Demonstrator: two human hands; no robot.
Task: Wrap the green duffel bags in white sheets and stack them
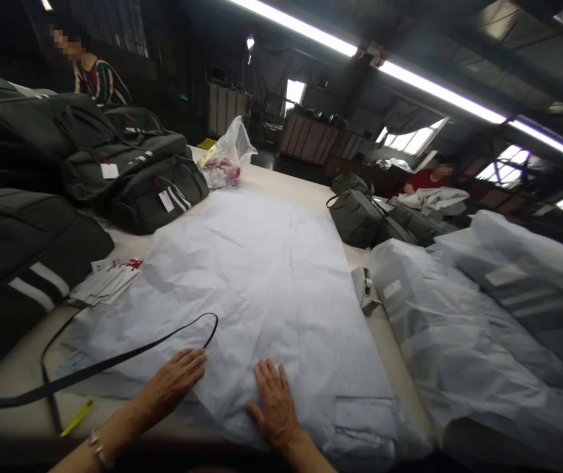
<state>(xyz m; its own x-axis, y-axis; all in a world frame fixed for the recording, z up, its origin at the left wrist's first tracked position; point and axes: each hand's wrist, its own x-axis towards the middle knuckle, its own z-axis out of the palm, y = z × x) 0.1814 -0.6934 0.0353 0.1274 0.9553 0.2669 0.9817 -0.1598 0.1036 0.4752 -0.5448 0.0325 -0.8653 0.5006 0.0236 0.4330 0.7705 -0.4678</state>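
Observation:
Spread over the table in front of me lies a stack of large, thin, whitish plastic bags (261, 276). My left hand (175, 378) rests on its near left part with the fingers stretched out and close together. A dark strap (128, 355) comes in from the left, loops over the plastic and runs to my left fingertips; its end is hidden there. My right hand (275, 404) lies flat on the near middle of the plastic, fingers spread, holding nothing. At the near right corner is a printed rectangle (364, 417), too faint to read.
Dark green bags with white stripes (148, 190) are piled on the left, beside white tags (106, 282) with red strings. A yellow strip (77, 418) lies near the front edge. Plastic-wrapped bags (449, 328) line the right. People (98, 79) are in the background.

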